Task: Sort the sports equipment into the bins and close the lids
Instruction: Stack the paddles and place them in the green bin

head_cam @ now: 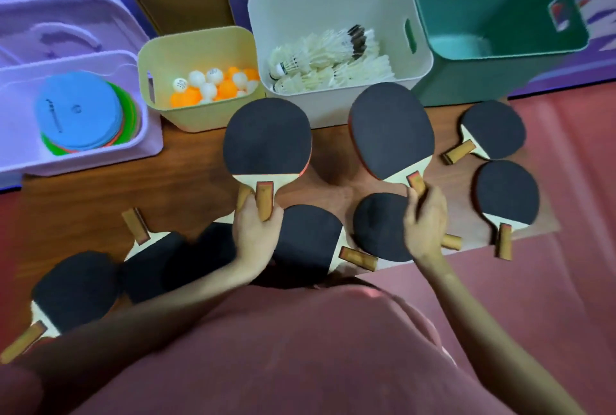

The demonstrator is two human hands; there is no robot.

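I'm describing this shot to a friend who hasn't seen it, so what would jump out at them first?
Two black table tennis paddles held up mid-frame: the left hand grips one paddle by its handle, the right hand another. More paddles lie scattered on the wooden board around them. Behind, the green bin at far right stands empty, beside bins of shuttlecocks and orange and white balls.

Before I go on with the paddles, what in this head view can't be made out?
- Green bin: near wall hides part of its floor.
- Paddles by the left forearm: dark, overlapping, count unclear.
- Print on the ping-pong balls: too small.
- Purple bin: cut by the left edge.
- Lower discs: covered by the blue one.
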